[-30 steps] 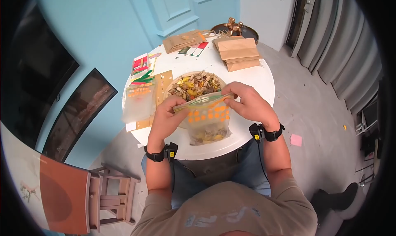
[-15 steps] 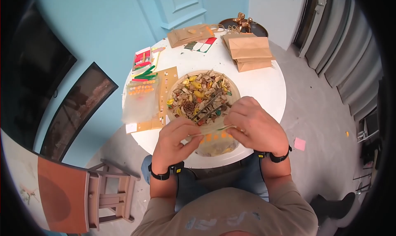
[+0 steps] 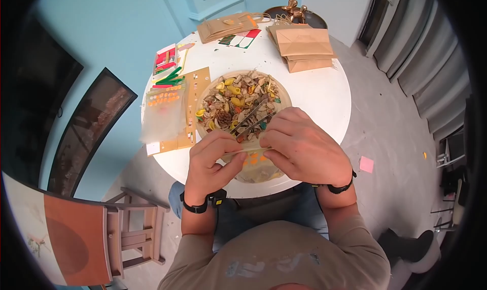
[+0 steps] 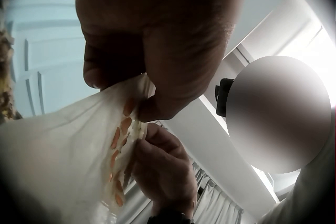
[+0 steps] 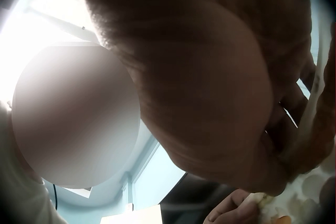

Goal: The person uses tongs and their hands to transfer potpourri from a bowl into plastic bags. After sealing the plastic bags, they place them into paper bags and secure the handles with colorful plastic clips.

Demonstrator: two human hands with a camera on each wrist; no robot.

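Note:
A translucent zip bag (image 3: 256, 160) with orange dots hangs over the near side of a round tan tray (image 3: 286, 91). Dried plant pieces show through its lower part. My left hand (image 3: 213, 160) pinches the bag's top edge between thumb and fingers. Close beside it, my right hand (image 3: 309, 150) pinches the same edge farther along. In the left wrist view, the bag (image 4: 63, 155) stretches down from the left hand (image 4: 163, 45), with the right hand (image 4: 165, 174) behind. Just beyond the hands, metal tongs (image 3: 251, 118) lie on the potpourri (image 3: 231, 95) in the tray.
To the left, flat dotted bags (image 3: 165, 116) lie over a cardboard sheet (image 3: 199, 84), near green and red strips (image 3: 170, 81). Brown paper bags (image 3: 304, 44) stand at the back right, and more paper bags (image 3: 228, 27) lie at the back. A chair (image 3: 134, 229) stands left of the table.
The bag's top edge has come down and toward the body, uncovering the tongs. My hands have drawn closer together along that edge, the right one moving left in the last half second.

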